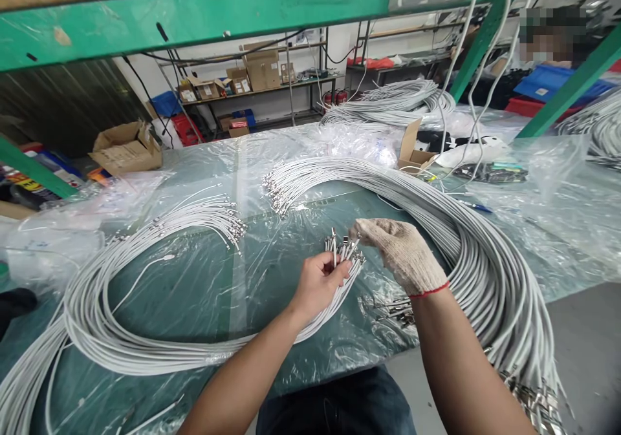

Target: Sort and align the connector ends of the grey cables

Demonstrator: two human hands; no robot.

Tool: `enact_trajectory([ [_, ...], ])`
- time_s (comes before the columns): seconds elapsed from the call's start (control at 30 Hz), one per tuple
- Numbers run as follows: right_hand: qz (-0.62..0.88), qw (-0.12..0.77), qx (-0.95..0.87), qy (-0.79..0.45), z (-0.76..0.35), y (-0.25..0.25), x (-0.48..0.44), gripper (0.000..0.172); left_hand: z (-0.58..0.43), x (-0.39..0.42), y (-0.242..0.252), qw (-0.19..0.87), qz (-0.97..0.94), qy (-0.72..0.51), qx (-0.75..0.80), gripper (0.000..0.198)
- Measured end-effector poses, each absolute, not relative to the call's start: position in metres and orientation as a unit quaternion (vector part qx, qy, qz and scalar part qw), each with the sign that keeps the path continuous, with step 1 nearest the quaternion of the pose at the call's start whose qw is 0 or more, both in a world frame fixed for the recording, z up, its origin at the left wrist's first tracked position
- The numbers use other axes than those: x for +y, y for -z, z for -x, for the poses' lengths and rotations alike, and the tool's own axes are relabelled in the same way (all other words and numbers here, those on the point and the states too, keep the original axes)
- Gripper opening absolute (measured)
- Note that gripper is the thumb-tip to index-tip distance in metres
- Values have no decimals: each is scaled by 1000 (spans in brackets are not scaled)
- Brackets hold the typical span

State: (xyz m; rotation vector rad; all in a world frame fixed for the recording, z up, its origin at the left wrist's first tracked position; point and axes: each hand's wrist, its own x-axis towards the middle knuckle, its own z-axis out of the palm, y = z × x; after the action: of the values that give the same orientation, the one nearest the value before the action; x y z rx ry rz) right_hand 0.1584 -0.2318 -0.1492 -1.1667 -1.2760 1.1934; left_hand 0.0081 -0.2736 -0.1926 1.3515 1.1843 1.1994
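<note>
My bare left hand (pixel 317 284) is closed round a small bunch of grey cable ends (pixel 339 249) with metal connectors that stick up above its fingers. My right hand (pixel 400 252), in a knitted white glove with a red cuff, pinches at the tips of those connectors from the right. The cables in my left hand run down and left into a large looped bundle (pixel 121 331) on the table. A second, thicker bundle of grey cables (pixel 485 260) arcs round the right side, and its connector ends (pixel 279 192) fan out near the table's middle.
The table (pixel 228 273) has a green glass top covered with clear plastic sheeting. An open cardboard box (pixel 127 147) sits at the far left, a small one (pixel 412 154) at the far right. More cable coils (pixel 392 99) lie beyond. Another person (pixel 553 34) is at the far right.
</note>
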Motion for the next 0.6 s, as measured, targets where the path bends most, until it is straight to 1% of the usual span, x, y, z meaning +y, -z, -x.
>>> enact_trajectory([
  [0.1,450,493,-490,-561,-157,149,-233,42,-8,-273,193,476,-551,-488,482,31],
  [0.17,433,502,-481,-574,-158,151,-233,41,-8,-273,195,474,-550,-488,484,29],
  [0.33,427,518,-477,-567,-164,160,-227,42,-7,-271,197,467,-555,-490,484,28],
  [0.47,440,506,-492,-556,-168,161,-227,44,-7,-271,199,473,-553,-489,480,29],
  [0.6,454,489,-532,-521,-166,158,-230,41,-7,-270,202,482,-550,-485,480,30],
])
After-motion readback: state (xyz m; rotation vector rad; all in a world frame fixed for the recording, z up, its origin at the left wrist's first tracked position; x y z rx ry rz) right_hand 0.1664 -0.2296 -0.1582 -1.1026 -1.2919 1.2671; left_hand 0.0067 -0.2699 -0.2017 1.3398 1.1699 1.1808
